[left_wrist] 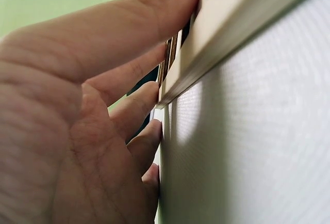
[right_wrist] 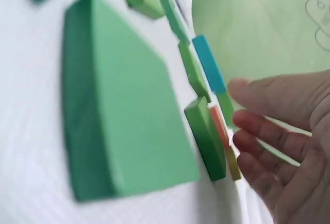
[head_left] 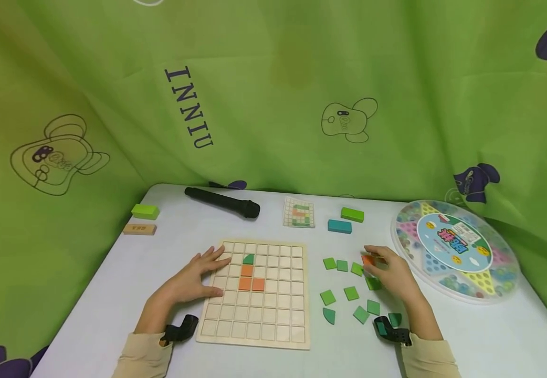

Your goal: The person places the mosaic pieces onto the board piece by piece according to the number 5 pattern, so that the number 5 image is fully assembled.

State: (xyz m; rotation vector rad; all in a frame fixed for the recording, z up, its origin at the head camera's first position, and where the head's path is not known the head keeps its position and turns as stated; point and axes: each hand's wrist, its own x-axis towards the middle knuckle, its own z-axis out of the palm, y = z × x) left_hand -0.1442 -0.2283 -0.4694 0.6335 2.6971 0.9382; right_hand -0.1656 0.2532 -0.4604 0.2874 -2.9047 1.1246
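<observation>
A pale wooden grid board (head_left: pixel 269 317) lies in the middle of the table. Set in its cells are a green quarter-circle tile (head_left: pixel 249 259) and three orange square tiles, one of them the lower right orange tile (head_left: pixel 258 285). My left hand (head_left: pixel 195 277) rests on the board's left side, thumb and fingers spread. Over the loose tiles at right is my right hand (head_left: pixel 389 270), with its thumb and fingers around an orange tile (head_left: pixel 367 260). The right wrist view shows this orange tile (right_wrist: pixel 219 126) on the table, apart from the loosely bent fingers.
Several green tiles (head_left: pixel 351 293) lie right of the board. Behind are a patterned card (head_left: pixel 298 212), a blue block (head_left: pixel 339 226), a green block (head_left: pixel 352 214) and a black microphone (head_left: pixel 221 201). A round board-game case (head_left: pixel 455 252) stands at right. Two blocks sit far left, one wooden (head_left: pixel 139 229).
</observation>
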